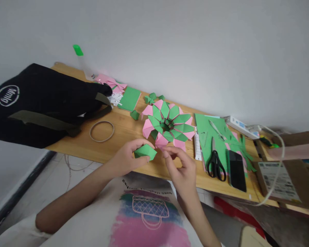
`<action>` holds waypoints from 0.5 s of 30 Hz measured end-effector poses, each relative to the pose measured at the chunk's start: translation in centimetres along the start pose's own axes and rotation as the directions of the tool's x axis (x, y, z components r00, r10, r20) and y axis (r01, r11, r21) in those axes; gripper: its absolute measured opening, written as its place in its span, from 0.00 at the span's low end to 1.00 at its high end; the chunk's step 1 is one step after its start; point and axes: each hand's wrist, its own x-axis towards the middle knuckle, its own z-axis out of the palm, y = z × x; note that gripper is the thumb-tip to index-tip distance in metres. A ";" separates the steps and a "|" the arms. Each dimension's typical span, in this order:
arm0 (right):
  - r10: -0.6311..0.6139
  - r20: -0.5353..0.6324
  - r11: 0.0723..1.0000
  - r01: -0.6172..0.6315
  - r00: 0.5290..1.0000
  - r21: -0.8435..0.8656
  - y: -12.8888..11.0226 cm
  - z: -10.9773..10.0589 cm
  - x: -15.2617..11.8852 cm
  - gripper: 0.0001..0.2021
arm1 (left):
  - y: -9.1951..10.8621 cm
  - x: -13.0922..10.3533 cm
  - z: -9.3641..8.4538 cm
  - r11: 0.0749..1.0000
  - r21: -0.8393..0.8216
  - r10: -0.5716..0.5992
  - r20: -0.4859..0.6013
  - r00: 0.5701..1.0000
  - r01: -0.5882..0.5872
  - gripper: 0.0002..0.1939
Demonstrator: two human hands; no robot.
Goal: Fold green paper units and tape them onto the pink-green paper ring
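Observation:
My left hand is closed around a green folded paper piece, thumb in front and fingers behind. Thumb and forefinger of my right hand are pinched together just right of that piece; anything between the tips is too small to make out. Right behind both hands sits a ring-shaped paper flower with green inner petals and pink outer ones, open in the middle. A small green folded piece lies to its left, and several more green folded pieces rest behind it.
Left: a black bag, a round hoop and a green paper stack. Right: a glue tube, black scissors, a phone, green sheets, a power strip with a white cable, and a cardboard box.

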 end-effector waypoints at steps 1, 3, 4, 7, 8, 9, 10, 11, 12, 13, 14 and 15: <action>-0.089 -0.052 0.986 0.081 0.995 -0.143 -0.1 -0.1 0.4 0.06 | -0.1 -0.1 -0.1 1.000 0.022 0.015 -0.059 0.998 -0.014 0.12; -0.239 -0.072 0.903 0.194 0.968 -0.383 -0.2 0.0 1.4 0.05 | -0.3 -0.4 -0.2 0.996 0.070 0.068 -0.163 0.984 -0.057 0.13; -0.280 -0.051 0.856 0.225 0.959 -0.466 -0.3 0.2 1.9 0.05 | -0.4 -0.4 -0.3 0.992 0.098 0.096 -0.199 0.975 -0.078 0.13; -0.275 0.029 0.776 0.240 0.961 -0.584 -0.4 0.8 3.4 0.07 | -0.7 -0.4 -0.6 0.973 0.190 0.178 -0.261 0.949 -0.130 0.12; -0.251 0.055 0.769 0.233 0.967 -0.596 -0.4 1.0 3.9 0.08 | -0.7 -0.3 -0.8 0.964 0.219 0.206 -0.272 0.940 -0.148 0.13; -0.219 0.082 0.771 0.224 0.972 -0.596 -0.4 1.1 4.4 0.10 | -0.7 -0.1 -0.9 0.954 0.248 0.234 -0.277 0.932 -0.166 0.13; -0.182 0.113 0.782 0.213 0.977 -0.586 -0.3 1.1 4.9 0.10 | -0.7 0.1 -1.1 0.944 0.274 0.261 -0.274 0.926 -0.185 0.13; -0.142 0.151 0.798 0.204 0.978 -0.567 -0.2 1.0 5.3 0.10 | -0.7 0.3 -1.2 0.933 0.294 0.285 -0.259 0.923 -0.206 0.14; -0.105 0.191 0.819 0.194 0.976 -0.540 -0.1 0.8 5.9 0.09 | -0.6 0.5 -1.4 0.925 0.306 0.304 -0.237 0.923 -0.226 0.14; -0.068 0.230 0.841 0.179 0.971 -0.510 -0.1 0.6 6.4 0.08 | -0.5 0.8 -1.5 0.919 0.309 0.318 -0.210 0.925 -0.246 0.15; -0.033 0.264 0.863 0.161 0.964 -0.478 0.0 0.3 6.9 0.07 | -0.4 1.1 -1.7 0.915 0.305 0.327 -0.183 0.927 -0.263 0.16; -0.004 0.292 0.883 0.141 0.956 -0.448 0.0 0.1 7.5 0.06 | -0.3 1.4 -1.8 0.914 0.297 0.333 -0.163 0.929 -0.276 0.16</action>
